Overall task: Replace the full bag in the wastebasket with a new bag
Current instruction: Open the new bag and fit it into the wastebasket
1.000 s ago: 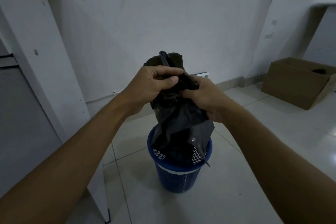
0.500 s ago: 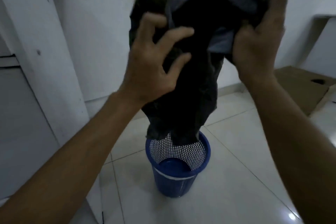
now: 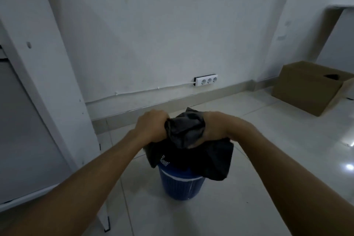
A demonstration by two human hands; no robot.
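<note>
The white wall [image 3: 172, 34] filled most of what there was to see, running down to a grey skirting board [image 3: 220, 95] and a pale tiled floor [image 3: 277, 140] that caught bright spots of light on the right. A tall white cabinet panel [image 3: 34, 63] leaned in from the left edge. Off in the right corner sat a brown cardboard box [image 3: 306, 88], well apart from everything else. In the middle of the floor stood the blue wastebasket [image 3: 180, 186], its side ribbed and banded with a thin white line, a patch of its mesh wall showing near the rim. Draped over its mouth was the black bag [image 3: 191, 151], crumpled, with one loose flap hanging down the outside on the right. Two bare forearms reached in from the bottom corners. The left hand [image 3: 151, 127] was curled tight around a bunch of the bag at its left, and the right hand [image 3: 215, 127] was clenched the same way around the plastic at its right, both just above the basket's rim with a wad of bag bulging up between them. Low on the wall, a white strip of three sockets [image 3: 206, 80] sat with a thin cable [image 3: 134, 93] trailing off to the left.
</note>
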